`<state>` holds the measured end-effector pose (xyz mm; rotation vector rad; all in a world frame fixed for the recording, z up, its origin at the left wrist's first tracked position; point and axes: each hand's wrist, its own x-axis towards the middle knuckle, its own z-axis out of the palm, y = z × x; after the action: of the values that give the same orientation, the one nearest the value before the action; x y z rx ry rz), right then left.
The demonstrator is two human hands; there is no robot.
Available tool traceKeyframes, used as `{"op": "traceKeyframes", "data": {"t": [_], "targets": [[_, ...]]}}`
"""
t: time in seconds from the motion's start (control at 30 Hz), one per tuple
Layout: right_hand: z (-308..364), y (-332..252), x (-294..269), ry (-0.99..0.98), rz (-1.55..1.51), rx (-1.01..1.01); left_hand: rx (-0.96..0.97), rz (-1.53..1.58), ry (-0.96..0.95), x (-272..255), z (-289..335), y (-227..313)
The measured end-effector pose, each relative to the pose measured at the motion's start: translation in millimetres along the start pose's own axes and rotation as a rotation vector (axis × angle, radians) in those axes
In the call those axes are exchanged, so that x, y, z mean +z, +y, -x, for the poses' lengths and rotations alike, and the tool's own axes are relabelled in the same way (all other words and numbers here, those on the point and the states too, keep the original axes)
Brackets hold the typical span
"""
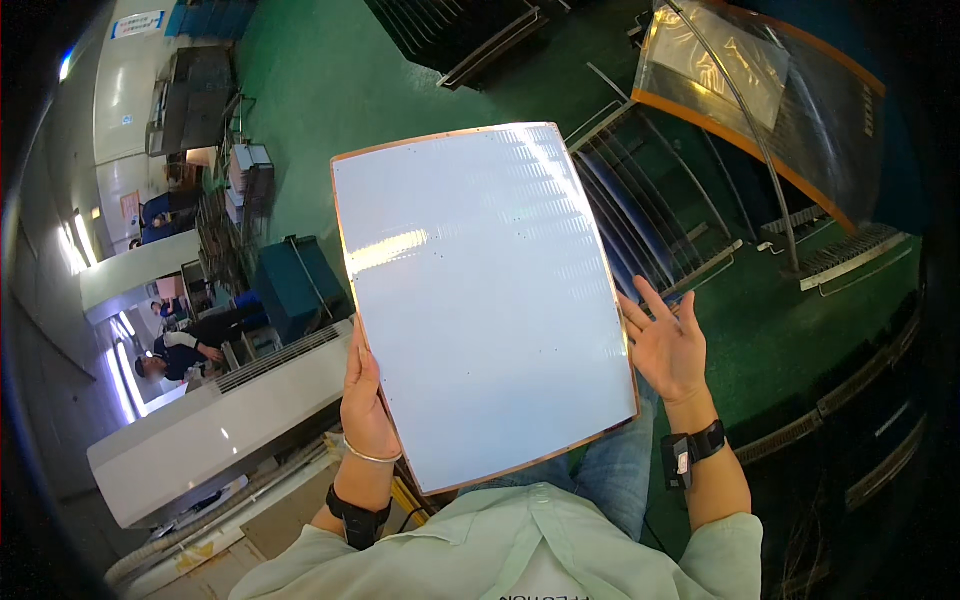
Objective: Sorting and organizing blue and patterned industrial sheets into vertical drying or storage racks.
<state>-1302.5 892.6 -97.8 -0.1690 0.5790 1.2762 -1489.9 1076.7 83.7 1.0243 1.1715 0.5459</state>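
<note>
Green floor runs under everything in this big work room, and it looks smooth and a bit shiny. Close by is the person's pale green shirt, with blue jeans showing past the low end of a big flat panel. That panel is up in front of the person, tipped a little, with a pale, shiny face, thin orange-brown edges and some tiny dark dots. The left hand is closed on the panel's left edge, low down, with the thumb along the side. On that arm are a thin light bracelet and a black band. The right hand is wide apart, palm up and fingers spread, just beside the panel's right edge; I cannot tell if a finger touches it. A black strap goes around that wrist. Left of the panel sits a long white machine, and past it is a blue-green box. On the right, a rack holds dark sheets in a row, near a see-through sheet with orange edges. Another dark rack is at the top. Far off on the left, a person in a dark cap is near bright lights.
</note>
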Motion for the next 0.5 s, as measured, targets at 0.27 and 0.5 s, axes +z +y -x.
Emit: {"op": "traceKeyframes", "data": {"t": [0.27, 0.5], "targets": [[-11, 11, -39, 0.182, 0.392, 0.229, 0.052, -0.167, -0.052, -29, -13, -20], [-1, 46, -16, -0.212, 1.987, -0.249, -0.48, -0.131, 0.075, -150, -26, -126]]}}
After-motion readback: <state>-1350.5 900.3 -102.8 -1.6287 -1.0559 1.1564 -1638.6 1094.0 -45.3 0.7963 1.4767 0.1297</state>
